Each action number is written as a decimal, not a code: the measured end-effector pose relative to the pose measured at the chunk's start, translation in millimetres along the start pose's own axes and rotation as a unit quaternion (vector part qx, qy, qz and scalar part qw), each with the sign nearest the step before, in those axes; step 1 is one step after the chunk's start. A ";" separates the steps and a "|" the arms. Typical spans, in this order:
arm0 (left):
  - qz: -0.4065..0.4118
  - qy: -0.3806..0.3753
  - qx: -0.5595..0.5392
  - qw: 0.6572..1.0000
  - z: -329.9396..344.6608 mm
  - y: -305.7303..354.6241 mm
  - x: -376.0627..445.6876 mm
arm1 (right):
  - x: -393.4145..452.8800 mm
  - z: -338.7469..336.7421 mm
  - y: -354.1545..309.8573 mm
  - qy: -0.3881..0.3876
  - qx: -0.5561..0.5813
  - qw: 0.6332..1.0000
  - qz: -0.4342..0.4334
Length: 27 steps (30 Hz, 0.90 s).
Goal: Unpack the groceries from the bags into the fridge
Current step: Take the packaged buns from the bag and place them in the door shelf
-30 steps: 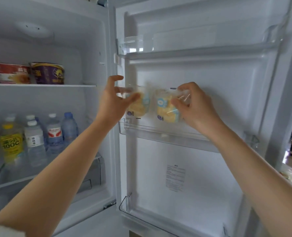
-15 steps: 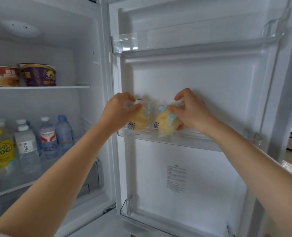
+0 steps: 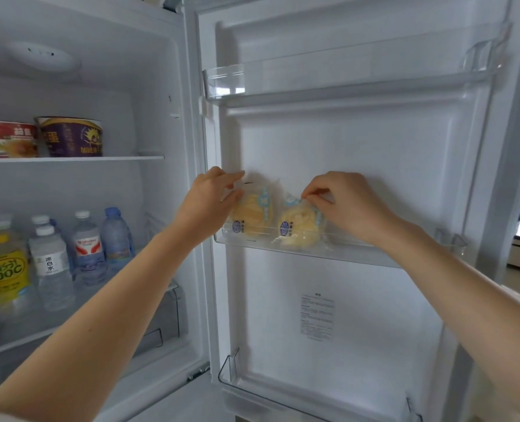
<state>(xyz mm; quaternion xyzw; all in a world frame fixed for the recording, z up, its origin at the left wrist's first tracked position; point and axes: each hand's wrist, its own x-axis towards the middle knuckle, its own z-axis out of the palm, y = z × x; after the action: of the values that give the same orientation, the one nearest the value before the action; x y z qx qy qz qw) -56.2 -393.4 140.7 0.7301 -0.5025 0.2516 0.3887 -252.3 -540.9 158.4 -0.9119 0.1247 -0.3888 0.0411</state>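
1. The left hand (image 3: 210, 205) and the right hand (image 3: 347, 205) reach up to the fridge door. The step in hand looks like putting two snacks away in the door.
2. The left hand's fingers curl round the side of the left clear plastic pack with a yellow round cake inside (image 3: 254, 213). The thumb is on top and the other fingers are under it.
3. The right hand's fingertips (image 3: 309, 194) pinch the top edge of the right clear plastic pack with a yellow round cake inside (image 3: 298, 229).
4. Both packs sit side by side between the two hands, just below the fingertips. They are down in the clear plastic middle door shelf (image 3: 353, 254) and look like they rest on its floor.
5. Next, I think both hands need to let go gently and pull back, so the packs do not tip over the low front rim.
6. Above the fingers, the clear plastic top door shelf (image 3: 225, 83) looks bare. Well below the fingers, the clear bottom door shelf (image 3: 231, 373) shows nothing in it, but part of it is out of view.
7. Farther in, left of the left fingers, the lower white fridge shelf (image 3: 15, 336) holds clear water bottles (image 3: 85, 248) and a yellow drink bottle (image 3: 6, 269).
8. Higher and at the back, the upper white fridge shelf (image 3: 121, 158) holds a purple paper noodle bowl (image 3: 70, 137) touching a red noodle bowl (image 3: 6, 138).
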 end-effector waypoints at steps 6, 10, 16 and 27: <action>0.008 0.070 -0.015 0.997 -7.6 2.6 -20.8 | -14.5 -1.5 -10.8 0.053 -0.027 0.998 -0.010; 0.018 0.108 -0.052 0.993 -10.7 16.6 -47.0 | -33.4 -0.6 -32.8 0.092 0.003 0.995 -0.037; 0.032 0.117 -0.111 0.986 -4.4 38.5 -99.6 | -74.9 6.6 -61.1 0.114 0.031 0.991 -0.070; -0.084 -0.063 -0.190 0.976 77.8 65.1 -238.6 | -227.5 52.0 -28.5 0.000 0.084 0.993 0.087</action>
<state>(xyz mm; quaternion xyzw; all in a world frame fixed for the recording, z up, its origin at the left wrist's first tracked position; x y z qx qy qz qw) -206.4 -341.4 -64.1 0.6968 -0.5018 0.0712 0.5075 -360.9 -455.5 -31.9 -0.8911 0.1706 -0.3926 0.1509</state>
